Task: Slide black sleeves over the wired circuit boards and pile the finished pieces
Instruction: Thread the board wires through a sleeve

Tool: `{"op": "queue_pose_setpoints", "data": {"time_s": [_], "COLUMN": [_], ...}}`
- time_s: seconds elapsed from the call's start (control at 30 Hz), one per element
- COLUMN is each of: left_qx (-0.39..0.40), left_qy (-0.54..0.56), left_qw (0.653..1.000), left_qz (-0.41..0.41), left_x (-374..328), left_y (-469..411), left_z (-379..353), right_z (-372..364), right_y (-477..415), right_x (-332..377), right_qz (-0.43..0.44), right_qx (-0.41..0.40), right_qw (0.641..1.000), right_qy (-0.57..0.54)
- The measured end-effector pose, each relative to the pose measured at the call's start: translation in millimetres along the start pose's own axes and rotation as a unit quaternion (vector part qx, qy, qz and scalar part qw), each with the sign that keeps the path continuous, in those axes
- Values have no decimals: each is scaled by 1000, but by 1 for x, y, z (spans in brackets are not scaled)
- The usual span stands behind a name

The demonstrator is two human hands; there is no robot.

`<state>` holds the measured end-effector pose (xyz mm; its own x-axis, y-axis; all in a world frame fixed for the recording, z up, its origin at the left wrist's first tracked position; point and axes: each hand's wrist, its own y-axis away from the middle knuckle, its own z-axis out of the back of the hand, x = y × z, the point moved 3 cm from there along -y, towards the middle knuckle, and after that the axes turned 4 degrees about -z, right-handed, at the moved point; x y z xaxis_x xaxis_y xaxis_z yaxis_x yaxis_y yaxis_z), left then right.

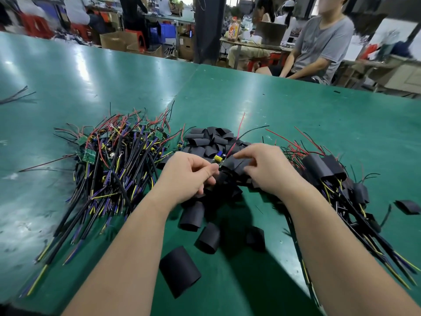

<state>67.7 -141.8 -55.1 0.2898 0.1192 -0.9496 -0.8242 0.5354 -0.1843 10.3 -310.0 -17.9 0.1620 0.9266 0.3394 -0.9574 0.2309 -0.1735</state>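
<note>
My left hand [189, 173] pinches a wired circuit board [218, 158] with a yellow part on it; red and black wires rise from it. My right hand [266, 166] grips a black sleeve [233, 163] whose mouth meets the board's end. Bare wired boards lie heaped at the left [118, 153]. Loose black sleeves are piled behind my hands [209, 140] and scattered in front [180, 273]. Sleeved pieces with trailing wires are piled at the right [325, 169].
All lies on a green table [296, 106]. A few loose wires lie at the far left [16, 96], and one sleeve sits alone at the right edge [409, 207]. A person in a grey shirt [323, 42] sits past the far edge.
</note>
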Motion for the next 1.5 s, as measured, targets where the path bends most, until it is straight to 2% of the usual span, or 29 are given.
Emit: {"op": "queue_pose_setpoints", "data": {"time_s": [0.1,0.2,0.3,0.4,0.47,0.53,0.6,0.63,0.7,0.73,0.83,0.9,1.0,1.13,1.33,1.5], "left_qx": [-3,-4,-1,3,0,-15,-24,-23,-14,-8,16,39,64,97,157,185], "left_qy": [-4,-9,0,17,30,52,66,68,71,73,73,73,75,80,13,-9], "left_qw": [1000,1000,1000,1000,1000,998,997,997,996,996,996,996,995,992,987,982], "left_qz": [-11,1,10,7,-7,-24,-36,-42,-49,-50,-46,-35,-17,-17,-41,-26], "left_x": [1,3,3,1,-3,-7,-10,-11,-13,-13,-14,-14,-13,-15,-19,-19], "left_y": [-1,-2,-2,-1,0,1,2,3,5,6,9,10,11,13,18,19], "left_z": [-1,0,2,2,3,4,6,6,5,4,1,-2,-4,-7,-14,-15], "right_z": [-14,-24,-22,-12,1,13,21,23,25,26,23,21,22,22,23,25], "right_y": [-29,-41,-45,-41,-29,-10,10,20,39,47,60,61,62,63,62,64], "right_x": [11,13,12,10,4,-8,-23,-29,-36,-38,-39,-37,-34,-35,-36,-35], "right_qz": [71,73,64,60,42,0,-47,-65,-94,-101,-109,-119,-125,-137,-134,-102], "right_qx": [85,148,158,95,10,-83,-151,-184,-249,-277,-321,-318,-309,-304,-283,-249], "right_qw": [989,974,974,988,999,991,954,915,792,736,608,549,510,483,453,461], "right_qy": [102,156,149,106,21,-102,-254,-354,-549,-610,-718,-764,-793,-809,-834,-845]}}
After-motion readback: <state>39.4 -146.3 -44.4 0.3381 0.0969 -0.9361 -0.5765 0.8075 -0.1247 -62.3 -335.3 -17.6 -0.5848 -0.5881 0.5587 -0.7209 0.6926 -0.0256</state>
